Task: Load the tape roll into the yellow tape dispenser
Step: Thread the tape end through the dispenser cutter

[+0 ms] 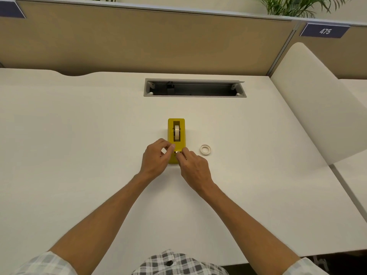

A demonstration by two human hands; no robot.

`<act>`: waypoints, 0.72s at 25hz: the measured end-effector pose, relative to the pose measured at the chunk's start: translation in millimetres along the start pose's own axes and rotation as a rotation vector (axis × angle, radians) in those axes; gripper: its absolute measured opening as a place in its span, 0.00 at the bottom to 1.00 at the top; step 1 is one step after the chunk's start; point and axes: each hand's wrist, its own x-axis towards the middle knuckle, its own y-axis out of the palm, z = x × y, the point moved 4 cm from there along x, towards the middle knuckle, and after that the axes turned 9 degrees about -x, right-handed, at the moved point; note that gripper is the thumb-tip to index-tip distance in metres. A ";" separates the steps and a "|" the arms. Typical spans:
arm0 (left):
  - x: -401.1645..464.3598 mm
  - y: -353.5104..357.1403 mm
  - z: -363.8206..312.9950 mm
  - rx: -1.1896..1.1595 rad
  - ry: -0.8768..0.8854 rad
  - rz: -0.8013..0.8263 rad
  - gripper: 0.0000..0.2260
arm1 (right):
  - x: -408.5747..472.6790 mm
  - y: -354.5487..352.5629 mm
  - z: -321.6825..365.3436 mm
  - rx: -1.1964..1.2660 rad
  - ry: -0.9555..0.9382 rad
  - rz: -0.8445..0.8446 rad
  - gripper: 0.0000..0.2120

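Note:
The yellow tape dispenser stands on the white desk, lengthwise away from me. A pale tape roll sits upright in its dark slot. My left hand rests against the dispenser's near left side, thumb and fingers pinched at its top near the cutter end. My right hand pinches at the same near end from the right, fingertips together on what looks like the tape's loose end; the tape itself is too thin to make out. A second white ring, a small tape roll, lies flat to the dispenser's right.
An open grey cable tray slot is set into the desk behind the dispenser. A tan partition runs along the back. A white curved divider panel rises at the right. The desk's front edge is close to my body.

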 end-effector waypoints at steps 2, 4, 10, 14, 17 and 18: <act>-5.3 2.1 0.7 -0.005 0.008 0.037 0.11 | -1.7 3.1 -0.4 -0.003 0.005 -0.026 0.11; -8.9 2.6 2.0 -0.003 0.018 0.062 0.11 | -4.1 4.9 -1.8 0.004 0.009 -0.061 0.09; -10.1 1.7 9.3 0.044 0.034 0.121 0.11 | -10.9 3.3 -4.2 0.018 -0.021 -0.107 0.06; -9.7 0.6 10.0 0.108 0.075 0.139 0.11 | -17.7 3.1 -3.0 0.047 -0.037 -0.087 0.04; -9.4 1.0 9.4 0.170 0.127 0.154 0.12 | -16.1 3.2 -10.5 0.128 0.089 -0.088 0.06; -9.1 1.1 9.2 0.176 0.133 0.156 0.12 | -13.1 2.7 -15.8 0.156 0.168 -0.086 0.08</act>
